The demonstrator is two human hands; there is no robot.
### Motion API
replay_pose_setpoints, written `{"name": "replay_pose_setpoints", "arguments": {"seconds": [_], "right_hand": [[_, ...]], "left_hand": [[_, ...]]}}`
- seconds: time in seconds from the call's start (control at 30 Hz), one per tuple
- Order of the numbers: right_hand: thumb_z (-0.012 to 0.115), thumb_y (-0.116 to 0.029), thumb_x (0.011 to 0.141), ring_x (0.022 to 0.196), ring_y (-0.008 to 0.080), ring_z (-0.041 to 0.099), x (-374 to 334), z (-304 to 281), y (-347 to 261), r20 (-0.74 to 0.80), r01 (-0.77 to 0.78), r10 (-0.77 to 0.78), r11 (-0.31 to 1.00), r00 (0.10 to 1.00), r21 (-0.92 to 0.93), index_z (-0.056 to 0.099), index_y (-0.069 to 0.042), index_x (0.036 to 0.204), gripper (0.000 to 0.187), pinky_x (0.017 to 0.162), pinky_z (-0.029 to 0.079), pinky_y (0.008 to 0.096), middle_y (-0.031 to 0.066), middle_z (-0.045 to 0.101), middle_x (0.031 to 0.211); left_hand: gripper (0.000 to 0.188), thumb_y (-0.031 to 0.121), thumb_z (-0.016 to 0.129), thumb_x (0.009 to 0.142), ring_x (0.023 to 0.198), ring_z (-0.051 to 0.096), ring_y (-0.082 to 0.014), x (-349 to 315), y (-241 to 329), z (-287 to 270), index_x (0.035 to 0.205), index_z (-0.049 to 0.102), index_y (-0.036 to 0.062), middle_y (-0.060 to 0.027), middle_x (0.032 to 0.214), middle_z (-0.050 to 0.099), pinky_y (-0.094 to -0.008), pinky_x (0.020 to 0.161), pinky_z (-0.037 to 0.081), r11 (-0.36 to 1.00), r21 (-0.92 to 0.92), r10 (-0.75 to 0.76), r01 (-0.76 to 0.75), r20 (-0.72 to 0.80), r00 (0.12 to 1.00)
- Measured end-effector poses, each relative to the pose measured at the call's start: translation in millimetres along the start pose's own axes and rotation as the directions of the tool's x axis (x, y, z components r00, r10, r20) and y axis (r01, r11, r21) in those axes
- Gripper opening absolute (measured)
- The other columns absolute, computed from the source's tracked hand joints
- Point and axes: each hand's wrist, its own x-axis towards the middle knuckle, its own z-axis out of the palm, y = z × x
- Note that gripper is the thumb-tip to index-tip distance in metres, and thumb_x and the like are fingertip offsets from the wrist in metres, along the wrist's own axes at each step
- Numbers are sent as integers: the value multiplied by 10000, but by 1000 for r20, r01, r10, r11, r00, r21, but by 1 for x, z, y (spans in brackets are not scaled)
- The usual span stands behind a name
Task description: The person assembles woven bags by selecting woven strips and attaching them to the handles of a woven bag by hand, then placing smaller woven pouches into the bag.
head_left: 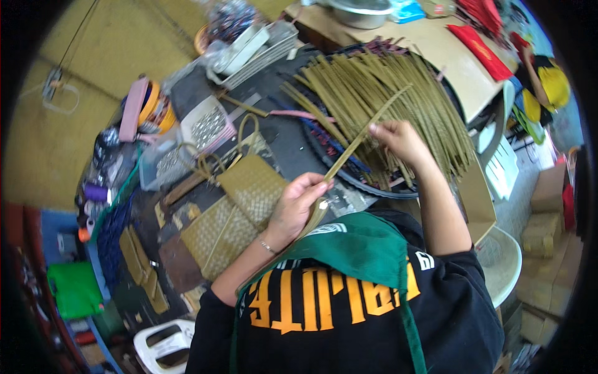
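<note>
While the left hand (299,202) is pinching an olive strip (352,150) near frame centre, the right hand (398,142) is gripping it farther up, thumb and fingers closed on it, right of centre. The strip is slanting between the hands, its free end pointing up and right. More olive material is hanging below the left hand; can't tell if it's the same piece. Step in hand, judging by the pose: working one strip lengthwise, likely straightening or checking it. Next move seems to be calling for a steady left pinch and a light right-hand slide, without twisting the strip. Under and beyond the right hand, a pile of olive strips (430,118) is lying in a round dark tray (374,191). Left of the left hand, two woven olive pieces (252,187) are lying close together on a dark tabletop (280,134); overlap unclear. Farther up-left, a pink basket (228,133) is holding small silvery parts (208,124), a clear box (148,168) sitting beside it. Lower left, a white chair (149,355) is standing.
</note>
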Motion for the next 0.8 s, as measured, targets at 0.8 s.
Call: {"name": "replay_pose_setpoints", "arguments": {"seconds": [0.8], "right_hand": [[549,-140,799,620,89,548,-42,53,-14,232,-131,-92,607,968,784,502,-22,897,161,553,423,174,34,555,728]], "left_hand": [[97,35,470,814,764,553,-118,-6,4,-11,829,544,-26,-86,811,588,-230,721,441,898,438,38,-42,18,999]]}}
